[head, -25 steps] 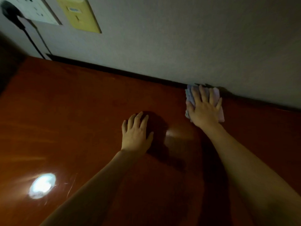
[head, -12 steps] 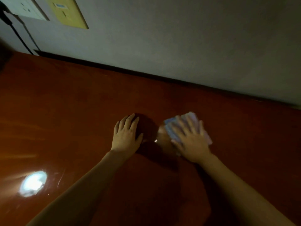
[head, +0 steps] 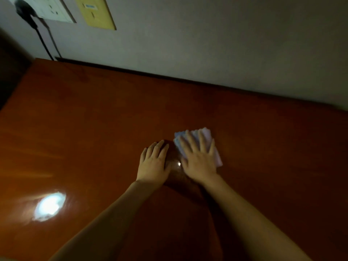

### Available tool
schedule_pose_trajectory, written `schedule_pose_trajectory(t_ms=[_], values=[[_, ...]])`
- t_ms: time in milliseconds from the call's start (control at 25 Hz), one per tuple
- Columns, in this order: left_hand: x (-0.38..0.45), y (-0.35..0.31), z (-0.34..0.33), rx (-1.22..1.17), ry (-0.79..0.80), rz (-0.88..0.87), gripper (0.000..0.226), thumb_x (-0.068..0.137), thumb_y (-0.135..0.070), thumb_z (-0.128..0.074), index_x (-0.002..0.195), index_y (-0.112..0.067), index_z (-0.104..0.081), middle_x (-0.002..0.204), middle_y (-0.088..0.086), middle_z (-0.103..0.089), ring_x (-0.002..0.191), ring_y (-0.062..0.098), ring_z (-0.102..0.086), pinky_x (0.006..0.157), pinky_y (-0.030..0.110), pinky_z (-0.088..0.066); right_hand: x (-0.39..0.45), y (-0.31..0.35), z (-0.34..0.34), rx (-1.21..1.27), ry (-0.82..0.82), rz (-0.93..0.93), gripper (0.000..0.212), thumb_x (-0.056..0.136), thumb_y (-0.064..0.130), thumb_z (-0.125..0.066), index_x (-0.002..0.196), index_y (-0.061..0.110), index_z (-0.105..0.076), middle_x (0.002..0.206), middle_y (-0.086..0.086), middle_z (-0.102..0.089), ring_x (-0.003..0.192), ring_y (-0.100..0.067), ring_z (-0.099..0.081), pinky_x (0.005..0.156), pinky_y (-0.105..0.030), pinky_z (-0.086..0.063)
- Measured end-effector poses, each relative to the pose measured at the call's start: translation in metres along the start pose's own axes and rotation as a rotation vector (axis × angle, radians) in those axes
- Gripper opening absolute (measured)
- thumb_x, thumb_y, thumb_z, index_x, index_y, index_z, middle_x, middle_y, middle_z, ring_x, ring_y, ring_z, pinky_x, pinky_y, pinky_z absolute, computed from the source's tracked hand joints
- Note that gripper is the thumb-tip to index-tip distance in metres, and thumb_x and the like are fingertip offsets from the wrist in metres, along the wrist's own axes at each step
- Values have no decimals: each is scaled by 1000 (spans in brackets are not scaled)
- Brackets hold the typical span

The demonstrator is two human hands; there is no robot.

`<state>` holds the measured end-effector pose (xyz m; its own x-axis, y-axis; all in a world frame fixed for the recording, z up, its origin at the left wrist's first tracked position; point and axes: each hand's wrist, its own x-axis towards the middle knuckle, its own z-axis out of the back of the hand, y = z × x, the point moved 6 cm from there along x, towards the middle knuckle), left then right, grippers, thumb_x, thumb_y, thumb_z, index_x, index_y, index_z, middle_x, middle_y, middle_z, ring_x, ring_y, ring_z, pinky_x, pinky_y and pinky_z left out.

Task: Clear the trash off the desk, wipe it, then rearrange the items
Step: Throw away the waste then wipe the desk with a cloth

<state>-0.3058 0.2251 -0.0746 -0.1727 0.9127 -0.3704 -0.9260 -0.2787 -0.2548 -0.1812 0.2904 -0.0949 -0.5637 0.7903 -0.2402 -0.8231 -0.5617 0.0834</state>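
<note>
Cloth (head: 211, 146) pressed flat on tabletop (head: 94, 129).
Right hand (head: 197, 157) was spread over it; left hand (head: 153, 162) lay flat alongside.

Both hands flat on the desk (head: 94, 129), right hand (head: 198, 160) atop cloth (head: 207, 136), left hand (head: 153, 162) beside.

The scene is dim and grainy, the corners falling off into near black. A bright white glare patch (head: 49, 206) sits on the glossy desk (head: 94, 129) well left of and nearer than the hands, with a tiny glint between them. Dark shadow pools between the hands, and straight edges bow from wide-angle distortion.
</note>
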Motion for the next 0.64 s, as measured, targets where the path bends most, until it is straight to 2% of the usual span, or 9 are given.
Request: schedule_pose_trajectory(t_ms=[80,160,240,320,400,440,560,640], values=[[-12,2,-3,-13,0,-12,61,98,-43,-34,150,-23,-9,159,-2,-3,146,18,1,117,36,1,-56,9,-16,-23,-21,107,61,91,53,-36,147,32,-23,156,0,-22,143,-34,-12,105,-66,-21],[-27,4,-5,-14,-8,-30,61,98,-43,-35,151,-23,-10,158,-2,-3,146,18,1,117,36,0,-105,-14,-31,-40,6,163,57,92,54,-33,145,34,-28,153,1,-29,142,-30,-17,104,-65,-24],[-44,8,-11,-6,-11,-39,62,98,-43,-35,151,-23,-10,158,-2,-3,146,18,1,117,36,0,-126,-54,-32,-59,18,41,57,95,56,-20,146,32,-25,153,0,-30,143,-27,-13,104,-67,-26],[-63,12,-17,-3,-24,-39,62,97,-44,-35,150,-23,-10,158,-2,-4,146,17,0,117,36,1,-116,-77,-25,-24,5,-194,61,95,56,-11,149,30,-15,157,-1,-18,145,-28,-1,108,-66,-14],[-81,16,-24,7,-19,-43,63,97,-44,-35,150,-24,-9,158,-3,-3,146,17,0,117,36,1,-93,-73,-21,68,14,-412,60,97,53,-14,151,30,-1,160,0,2,145,-31,11,111,-64,-1],[-90,19,-28,12,-16,-42,63,97,-44,-36,150,-24,-9,158,-3,-3,146,17,0,117,36,1,-82,-59,-17,78,2,-461,60,98,52,-15,150,30,5,159,1,10,144,-32,15,111,-64,2],[-112,27,-34,20,-16,-63,63,97,-43,-37,150,-24,-10,158,-3,-4,146,17,0,117,36,1,-67,6,-22,104,16,-315,61,97,54,-13,149,32,9,158,2,16,143,-34,18,108,-64,7],[-124,33,-40,45,10,-71,63,97,-42,-37,151,-24,-10,158,-3,-4,146,18,0,117,37,-1,-94,50,-36,38,-1,-146,61,95,54,-17,150,31,-6,159,1,1,145,-35,5,108,-65,-1]])
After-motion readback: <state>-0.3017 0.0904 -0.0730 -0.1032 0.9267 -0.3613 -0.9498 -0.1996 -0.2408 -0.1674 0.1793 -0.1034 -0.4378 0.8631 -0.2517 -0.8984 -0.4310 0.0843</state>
